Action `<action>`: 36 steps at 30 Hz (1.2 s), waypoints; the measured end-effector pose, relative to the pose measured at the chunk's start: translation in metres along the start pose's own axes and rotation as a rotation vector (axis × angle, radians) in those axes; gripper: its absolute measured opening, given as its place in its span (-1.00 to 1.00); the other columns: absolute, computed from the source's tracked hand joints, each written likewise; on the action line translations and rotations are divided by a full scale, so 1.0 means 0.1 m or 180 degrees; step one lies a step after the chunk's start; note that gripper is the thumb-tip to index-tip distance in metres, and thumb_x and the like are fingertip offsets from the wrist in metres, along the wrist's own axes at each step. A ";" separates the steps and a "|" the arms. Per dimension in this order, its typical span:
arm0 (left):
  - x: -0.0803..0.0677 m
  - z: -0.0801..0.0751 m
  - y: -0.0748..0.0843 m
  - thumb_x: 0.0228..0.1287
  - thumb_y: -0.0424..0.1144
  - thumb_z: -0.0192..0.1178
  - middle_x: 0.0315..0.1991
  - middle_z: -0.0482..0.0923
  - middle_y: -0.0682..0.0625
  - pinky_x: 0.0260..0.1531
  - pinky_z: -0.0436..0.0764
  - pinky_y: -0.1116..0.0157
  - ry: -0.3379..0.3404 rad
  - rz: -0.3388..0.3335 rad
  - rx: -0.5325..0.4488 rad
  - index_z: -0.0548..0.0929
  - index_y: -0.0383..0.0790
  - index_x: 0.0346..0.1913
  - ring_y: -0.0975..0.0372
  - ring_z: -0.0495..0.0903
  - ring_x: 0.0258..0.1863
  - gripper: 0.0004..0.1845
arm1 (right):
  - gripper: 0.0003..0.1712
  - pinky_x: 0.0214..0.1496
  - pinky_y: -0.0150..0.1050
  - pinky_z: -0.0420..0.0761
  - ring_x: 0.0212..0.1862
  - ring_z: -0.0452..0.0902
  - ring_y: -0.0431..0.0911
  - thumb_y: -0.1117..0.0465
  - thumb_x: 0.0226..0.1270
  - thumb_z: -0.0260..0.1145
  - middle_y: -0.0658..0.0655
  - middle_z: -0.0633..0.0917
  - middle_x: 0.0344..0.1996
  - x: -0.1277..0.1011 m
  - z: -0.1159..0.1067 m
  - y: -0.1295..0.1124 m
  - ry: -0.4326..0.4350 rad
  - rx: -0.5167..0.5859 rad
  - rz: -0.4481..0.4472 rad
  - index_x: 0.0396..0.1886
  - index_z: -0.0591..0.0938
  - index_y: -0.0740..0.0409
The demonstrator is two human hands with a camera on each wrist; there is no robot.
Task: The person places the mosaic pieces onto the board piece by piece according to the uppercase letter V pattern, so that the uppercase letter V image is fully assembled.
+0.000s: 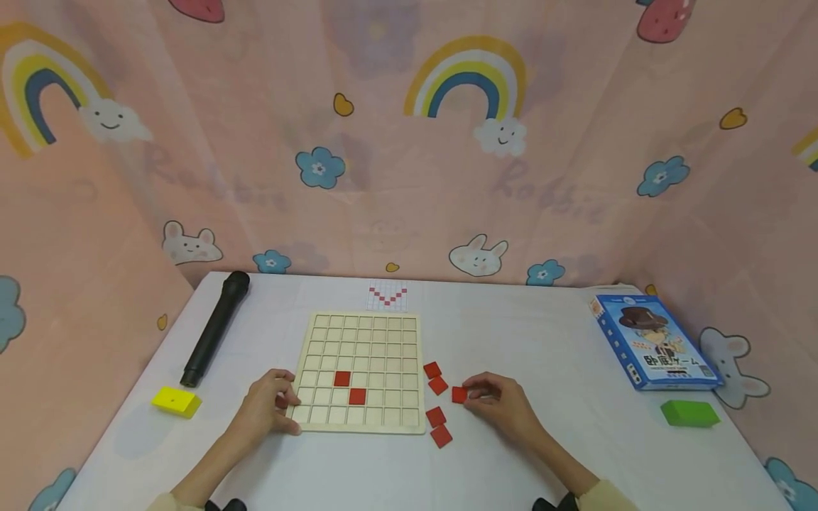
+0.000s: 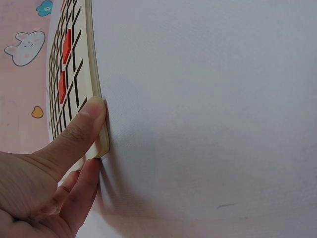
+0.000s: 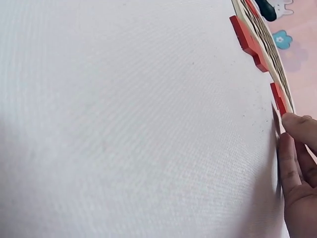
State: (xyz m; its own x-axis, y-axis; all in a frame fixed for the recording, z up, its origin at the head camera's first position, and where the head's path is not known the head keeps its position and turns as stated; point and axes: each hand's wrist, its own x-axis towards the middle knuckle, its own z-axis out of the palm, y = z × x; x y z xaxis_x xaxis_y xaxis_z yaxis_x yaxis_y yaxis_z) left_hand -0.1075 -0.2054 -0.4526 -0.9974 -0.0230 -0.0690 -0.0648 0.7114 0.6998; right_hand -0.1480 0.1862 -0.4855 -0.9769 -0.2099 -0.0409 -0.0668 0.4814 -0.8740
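The left hand (image 1: 271,408) gripped the board (image 1: 359,372) at its near left corner, thumb on the edge and fingers curled beneath, holding it flat on the table (image 1: 543,341). Just right of the board, the right hand (image 1: 501,403) pinched one red tile (image 1: 459,394) between fingertips and thumb. To seat it well, I judged the tile should be lifted clear, squared over a cell and lowered flat while the board stayed pinned. I counted five loose tiles right of the board, the pinched one included, and two tiles (image 1: 349,387) already seated in its lower rows, set diagonally. Left of the board lay one yellow block (image 1: 177,402) and one black microphone (image 1: 214,328); far right, one green block (image 1: 690,413) and one blue box (image 1: 655,342); beyond the board, one pattern card (image 1: 387,296).
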 end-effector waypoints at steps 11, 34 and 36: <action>0.01 0.00 0.01 -0.66 -0.57 0.58 -0.01 0.49 -0.21 -0.42 0.57 0.34 0.0005 0.0090 -0.0050 0.60 -0.32 -0.53 0.19 0.50 -0.37 -0.56 | -0.63 -0.03 -0.40 0.57 -0.16 0.66 -0.10 0.36 0.06 0.46 0.16 0.72 -0.18 -0.03 -0.08 0.03 0.0084 0.0205 0.0013 -0.09 0.65 0.26; 0.00 0.01 -0.01 -0.64 -0.58 0.57 0.00 0.50 -0.18 -0.41 0.55 0.37 0.0021 -0.0004 -0.0030 0.59 -0.30 -0.53 0.19 0.48 -0.36 -0.56 | -0.68 -0.04 -0.29 0.61 -0.08 0.67 -0.02 0.37 0.07 0.45 0.18 0.74 -0.18 0.03 0.02 -0.17 0.0427 0.0519 0.0512 -0.11 0.70 0.26; 0.00 0.01 -0.02 -0.64 -0.57 0.57 0.00 0.50 -0.20 -0.41 0.55 0.36 0.0018 0.0037 -0.0035 0.58 -0.31 -0.53 0.18 0.48 -0.36 -0.56 | -0.69 -0.04 -0.28 0.61 -0.09 0.67 -0.03 0.37 0.07 0.45 0.17 0.74 -0.19 0.05 0.07 -0.20 0.0449 0.0506 0.0494 -0.12 0.70 0.25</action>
State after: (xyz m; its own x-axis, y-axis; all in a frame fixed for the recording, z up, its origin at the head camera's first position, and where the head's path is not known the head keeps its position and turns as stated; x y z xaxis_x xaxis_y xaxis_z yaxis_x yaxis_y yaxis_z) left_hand -0.1075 -0.2061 -0.4541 -0.9982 -0.0188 -0.0568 -0.0535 0.7039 0.7082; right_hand -0.1505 0.1699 -0.4714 -0.9923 -0.0178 -0.1222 0.1079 0.3565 -0.9281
